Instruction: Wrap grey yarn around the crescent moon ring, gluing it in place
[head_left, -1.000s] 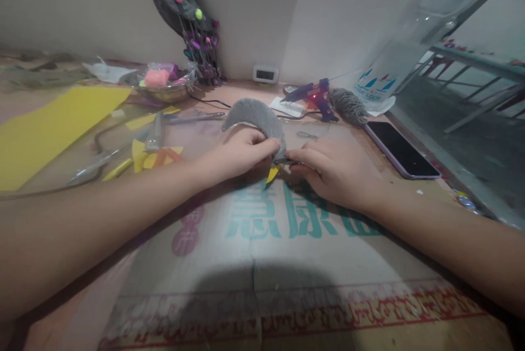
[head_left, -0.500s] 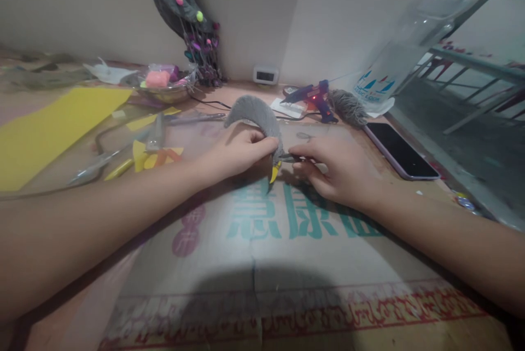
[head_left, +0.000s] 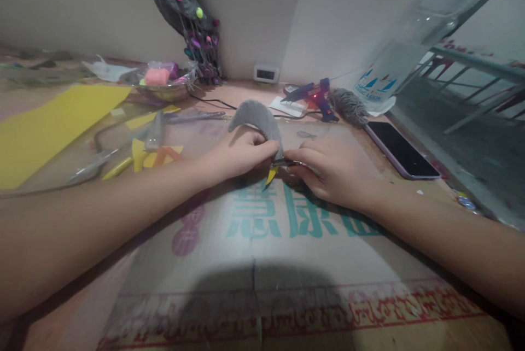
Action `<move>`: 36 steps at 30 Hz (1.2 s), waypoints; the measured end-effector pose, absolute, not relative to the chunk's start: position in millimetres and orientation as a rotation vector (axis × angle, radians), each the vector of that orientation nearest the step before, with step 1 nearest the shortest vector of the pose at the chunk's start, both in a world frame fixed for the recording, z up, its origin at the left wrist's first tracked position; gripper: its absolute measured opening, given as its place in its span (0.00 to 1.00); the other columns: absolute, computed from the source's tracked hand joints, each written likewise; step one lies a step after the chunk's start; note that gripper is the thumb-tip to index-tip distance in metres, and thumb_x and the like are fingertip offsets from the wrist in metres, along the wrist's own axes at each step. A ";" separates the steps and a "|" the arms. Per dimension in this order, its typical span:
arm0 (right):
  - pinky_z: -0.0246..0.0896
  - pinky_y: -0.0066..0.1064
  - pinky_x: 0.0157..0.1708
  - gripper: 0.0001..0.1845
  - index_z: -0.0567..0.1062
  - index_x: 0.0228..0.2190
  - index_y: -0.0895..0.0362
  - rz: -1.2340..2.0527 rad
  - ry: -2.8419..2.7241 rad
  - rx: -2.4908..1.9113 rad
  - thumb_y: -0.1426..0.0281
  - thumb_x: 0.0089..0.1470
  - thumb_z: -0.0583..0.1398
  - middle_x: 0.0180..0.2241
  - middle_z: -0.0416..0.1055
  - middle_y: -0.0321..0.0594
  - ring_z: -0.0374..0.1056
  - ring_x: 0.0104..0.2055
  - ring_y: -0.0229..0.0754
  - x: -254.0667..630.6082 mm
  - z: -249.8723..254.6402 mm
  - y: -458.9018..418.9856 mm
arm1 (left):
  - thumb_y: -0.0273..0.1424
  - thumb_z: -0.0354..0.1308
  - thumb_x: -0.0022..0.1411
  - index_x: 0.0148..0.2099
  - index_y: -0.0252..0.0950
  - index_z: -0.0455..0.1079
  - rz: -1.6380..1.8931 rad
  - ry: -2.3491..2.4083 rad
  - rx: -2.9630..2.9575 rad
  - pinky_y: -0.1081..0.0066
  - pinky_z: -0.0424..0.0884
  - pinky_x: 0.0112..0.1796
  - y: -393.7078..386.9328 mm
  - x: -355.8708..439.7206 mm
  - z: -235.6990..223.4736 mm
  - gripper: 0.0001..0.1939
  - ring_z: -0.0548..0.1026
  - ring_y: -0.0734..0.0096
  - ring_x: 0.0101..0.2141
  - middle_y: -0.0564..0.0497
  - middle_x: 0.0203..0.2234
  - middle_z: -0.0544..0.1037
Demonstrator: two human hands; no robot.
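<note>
My left hand [head_left: 250, 151] is closed on a grey yarn-wrapped crescent [head_left: 256, 114], thumb on top and curved back arching up beyond the fingers. From the crescent's lower end sticks a pointed yellow tip [head_left: 271, 176], close above the cardboard. My right hand [head_left: 322, 168] pinches a slim dark metal tool [head_left: 283, 163], whose end lies against the crescent just above the yellow tip. Fingers hide most of the tool, so its exact kind cannot be made out.
Printed cardboard [head_left: 229, 263] lies under both hands. Behind are a glue gun [head_left: 314, 97] with a red light, grey yarn [head_left: 348, 106] and a small digital display [head_left: 266, 73]. A phone [head_left: 402, 150] lies right; yellow sheet [head_left: 61, 127] and bowl [head_left: 164, 91] left.
My right hand has moved slightly left, bringing the tool against the crescent's lower end. The crescent has shifted a little right and down, its yellow tip swinging slightly left.
</note>
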State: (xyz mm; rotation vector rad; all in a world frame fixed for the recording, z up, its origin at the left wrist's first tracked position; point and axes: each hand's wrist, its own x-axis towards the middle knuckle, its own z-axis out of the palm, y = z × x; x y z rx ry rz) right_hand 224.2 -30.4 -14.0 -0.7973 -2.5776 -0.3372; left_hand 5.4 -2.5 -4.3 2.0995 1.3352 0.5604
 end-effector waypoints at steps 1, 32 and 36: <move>0.50 0.34 0.30 0.13 0.77 0.45 0.59 -0.353 -2.577 -0.794 0.70 0.66 0.54 0.30 0.74 0.42 0.64 0.31 0.42 224.1 -14.3 -30.2 | 0.40 0.52 0.61 0.17 0.37 0.65 0.550 1.340 2.093 0.69 0.53 0.21 -2.4 5.4 -4.4 0.22 0.65 0.74 0.17 0.54 0.12 0.68; 0.50 0.33 0.30 0.12 0.78 0.42 0.60 -0.261 -2.540 -0.835 0.69 0.66 0.55 0.29 0.74 0.42 0.65 0.30 0.42 223.3 -14.4 -31.6 | 0.34 0.52 0.59 0.17 0.37 0.61 0.619 1.247 2.115 0.69 0.50 0.22 -4.0 3.6 -3.0 0.19 0.61 0.75 0.18 0.56 0.12 0.62; 0.49 0.34 0.29 0.13 0.78 0.41 0.61 -0.298 -2.529 -0.824 0.68 0.67 0.55 0.29 0.74 0.43 0.64 0.30 0.42 222.3 -16.1 -32.0 | 0.34 0.51 0.60 0.18 0.37 0.61 0.633 1.202 2.109 0.68 0.51 0.23 -5.9 2.8 -2.8 0.18 0.60 0.76 0.19 0.56 0.13 0.63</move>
